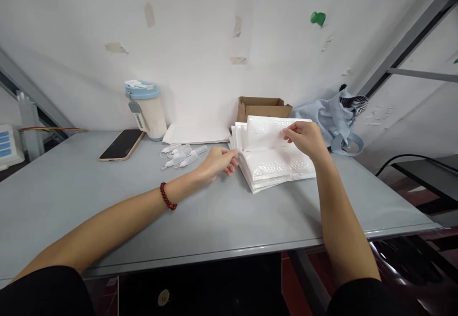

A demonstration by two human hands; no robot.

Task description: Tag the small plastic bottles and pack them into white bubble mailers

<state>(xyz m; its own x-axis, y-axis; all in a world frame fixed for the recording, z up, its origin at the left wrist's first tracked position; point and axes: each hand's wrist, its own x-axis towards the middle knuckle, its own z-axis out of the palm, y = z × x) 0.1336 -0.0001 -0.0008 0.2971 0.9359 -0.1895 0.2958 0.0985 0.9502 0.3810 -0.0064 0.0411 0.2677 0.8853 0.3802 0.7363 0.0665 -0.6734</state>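
Observation:
A stack of white bubble mailers [279, 165] lies on the grey table [214, 215]. My right hand [304, 137] pinches the raised flap [266, 132] of the top mailer between thumb and fingers. At the left edge of the stack is my left hand [222, 160], its thumb and index fingertips together against the edge, the other fingers curled; whether it grips a mailer is too small to tell. Several small clear plastic bottles with white caps [182, 155] lie left of my left hand.
A phone [122, 144] and a cream tumbler with a blue lid [152, 113] stand at the back left. Along the wall are a flat white sheet [196, 134], an open cardboard box [265, 108] and a light blue cloth bag [327, 115].

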